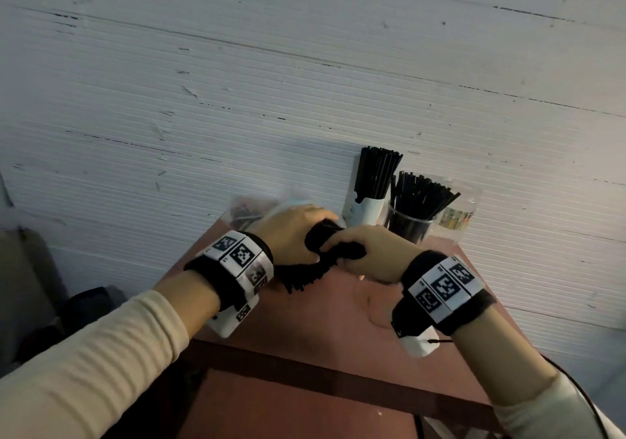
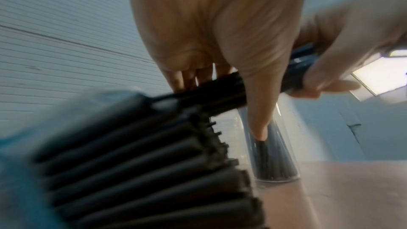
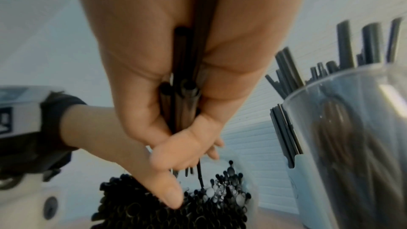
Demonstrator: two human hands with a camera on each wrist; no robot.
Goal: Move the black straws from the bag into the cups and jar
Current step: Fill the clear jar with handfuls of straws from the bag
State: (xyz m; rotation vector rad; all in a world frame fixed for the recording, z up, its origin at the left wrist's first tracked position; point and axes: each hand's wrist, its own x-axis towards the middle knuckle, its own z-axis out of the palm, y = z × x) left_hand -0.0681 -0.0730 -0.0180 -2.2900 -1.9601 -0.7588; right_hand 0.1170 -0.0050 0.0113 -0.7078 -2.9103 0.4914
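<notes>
Head view: both hands meet over the far part of a reddish-brown desk [image 1: 338,320] that stands against a white ribbed wall [image 1: 305,83].
Left hand [image 1: 291,232]: fingers curled round a thick bundle of black straws [image 1: 311,271]; the loose straw ends fan out toward the wearer, below the hand.
Right hand [image 1: 366,252]: fingers closed on the far part of the same bundle, touching the left hand; the right wrist view shows a few straws pinched between palm and curled fingers [image 3: 211,145].
Bag [image 1: 250,210]: clear plastic, blurred, lying on the desk's far left corner just behind the left hand; dark straws show faintly inside it.
White paper cup [image 1: 364,210]: near the wall, right of the hands, packed with upright straws.
Clear cup [image 1: 408,225]: just right of the white cup, touching or nearly so, with straws splayed outward.
Jar [image 1: 457,208]: clear, behind and right of the clear cup, with a coloured label; whether it contains straws cannot be told.
Obstruction: the two full cups stand directly beyond the right hand, between it and the jar.
Wrist bands: black straps with white marker tiles [image 1: 237,259] on each wrist.
Sleeves: cream fabric [image 1: 101,354] on the left forearm.
Left wrist view: blurred; straw ends fill the lower left.
</notes>
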